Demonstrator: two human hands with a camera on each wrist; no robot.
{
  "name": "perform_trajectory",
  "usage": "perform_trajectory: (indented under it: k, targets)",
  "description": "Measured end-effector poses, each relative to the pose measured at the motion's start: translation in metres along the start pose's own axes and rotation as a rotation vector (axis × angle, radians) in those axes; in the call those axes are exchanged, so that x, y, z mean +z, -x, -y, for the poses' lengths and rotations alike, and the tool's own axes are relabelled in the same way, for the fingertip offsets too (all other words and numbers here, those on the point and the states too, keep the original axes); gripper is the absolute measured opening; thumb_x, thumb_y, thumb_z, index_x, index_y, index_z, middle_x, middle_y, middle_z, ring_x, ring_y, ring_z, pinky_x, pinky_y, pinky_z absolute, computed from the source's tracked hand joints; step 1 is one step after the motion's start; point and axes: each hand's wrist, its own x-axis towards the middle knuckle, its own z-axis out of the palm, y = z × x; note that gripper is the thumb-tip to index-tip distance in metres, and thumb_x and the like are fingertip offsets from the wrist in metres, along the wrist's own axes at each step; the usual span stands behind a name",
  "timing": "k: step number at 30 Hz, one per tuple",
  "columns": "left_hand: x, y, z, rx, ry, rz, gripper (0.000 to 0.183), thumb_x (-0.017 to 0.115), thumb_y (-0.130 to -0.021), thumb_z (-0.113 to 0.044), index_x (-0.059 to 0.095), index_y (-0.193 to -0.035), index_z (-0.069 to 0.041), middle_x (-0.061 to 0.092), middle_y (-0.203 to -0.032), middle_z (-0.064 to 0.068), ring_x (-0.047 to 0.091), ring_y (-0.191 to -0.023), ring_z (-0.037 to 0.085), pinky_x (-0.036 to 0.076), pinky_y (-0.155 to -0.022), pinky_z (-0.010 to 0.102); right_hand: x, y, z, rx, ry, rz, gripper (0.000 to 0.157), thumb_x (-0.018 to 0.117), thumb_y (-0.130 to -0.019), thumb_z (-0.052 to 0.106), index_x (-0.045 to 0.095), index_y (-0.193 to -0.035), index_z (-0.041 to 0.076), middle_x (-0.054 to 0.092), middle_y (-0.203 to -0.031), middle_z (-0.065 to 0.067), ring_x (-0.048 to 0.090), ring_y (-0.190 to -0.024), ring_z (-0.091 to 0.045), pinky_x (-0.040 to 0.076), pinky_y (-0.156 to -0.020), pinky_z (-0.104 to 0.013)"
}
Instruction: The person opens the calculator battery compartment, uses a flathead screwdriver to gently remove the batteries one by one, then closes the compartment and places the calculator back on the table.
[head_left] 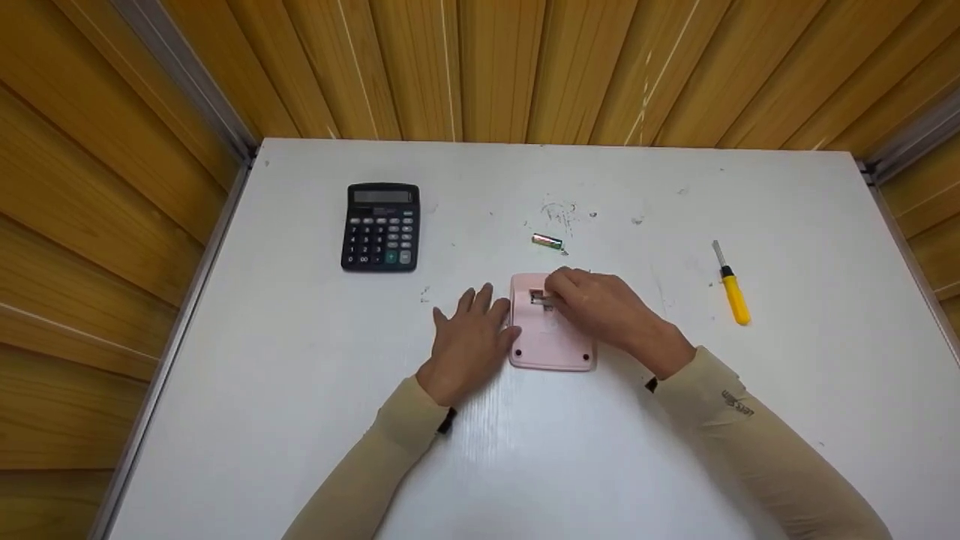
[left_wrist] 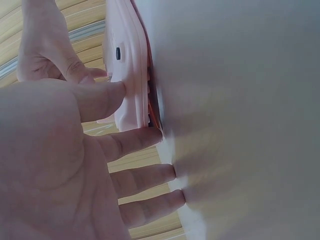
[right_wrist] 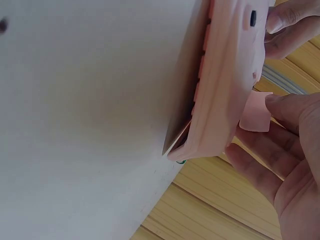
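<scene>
A pink calculator (head_left: 551, 337) lies face down on the white table, its battery compartment (head_left: 537, 298) uncovered near the far end. My right hand (head_left: 600, 304) is over that end and pinches a small pink battery cover (right_wrist: 256, 112) between thumb and fingers, at the compartment. In the head view the fingers hide most of the cover. Beside the calculator, my left hand (head_left: 471, 341) is spread with straight fingers; its thumb touches the near-left edge and its fingertips rest on the table. Just beyond the calculator lies a small green battery (head_left: 547, 241).
A black calculator (head_left: 381, 227) lies face up at the back left. On the right is a screwdriver (head_left: 735, 296) with a yellow handle. Wood-patterned panels (head_left: 495, 67) border the white table (head_left: 300, 360) at the back and sides.
</scene>
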Motion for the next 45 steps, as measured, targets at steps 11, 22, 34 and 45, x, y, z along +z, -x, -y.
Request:
perform_trajectory:
  k: [11,22,34,45]
  targets:
    - [0.001,0.0,-0.001,-0.005,0.001,-0.005,0.051,0.053,-0.11,-0.05,0.061,-0.15,-0.018,0.046,-0.162,0.015,0.043,-0.149,0.04,0.039,-0.101,0.08,0.0,0.001,0.004,0.042,-0.031,-0.014,0.021,0.077,-0.096,0.0,0.057,-0.1,0.004,0.065,-0.096,-0.007,0.058,-0.076,-0.021,0.052,-0.062,-0.034]
    - [0.0,0.0,-0.001,-0.009,0.006,-0.001,0.051,0.053,-0.11,-0.049,0.061,-0.149,-0.018,0.046,-0.163,0.015,0.042,-0.149,0.039,0.038,-0.102,0.08,0.0,0.003,0.006,0.117,-0.041,0.026,0.018,0.076,-0.096,0.0,0.059,-0.096,0.005,0.062,-0.097,-0.007,0.054,-0.078,-0.02,0.05,-0.064,-0.033]
    - [-0.001,0.0,-0.001,0.002,-0.001,-0.003,0.051,0.053,-0.11,-0.05,0.061,-0.149,-0.017,0.046,-0.162,0.016,0.043,-0.149,0.04,0.039,-0.101,0.08,-0.001,0.003,0.01,0.12,-0.039,0.022,0.017,0.078,-0.093,-0.002,0.062,-0.093,0.003,0.064,-0.099,-0.009,0.057,-0.078,-0.021,0.053,-0.064,-0.034]
    - [-0.001,0.0,-0.001,0.0,-0.017,-0.003,0.052,0.053,-0.11,-0.049,0.061,-0.149,-0.017,0.047,-0.162,0.016,0.043,-0.149,0.04,0.04,-0.1,0.08,-0.01,0.003,0.008,0.106,-0.014,0.019,0.014,0.078,-0.092,-0.004,0.065,-0.094,0.001,0.064,-0.1,-0.011,0.061,-0.082,-0.023,0.056,-0.066,-0.035]
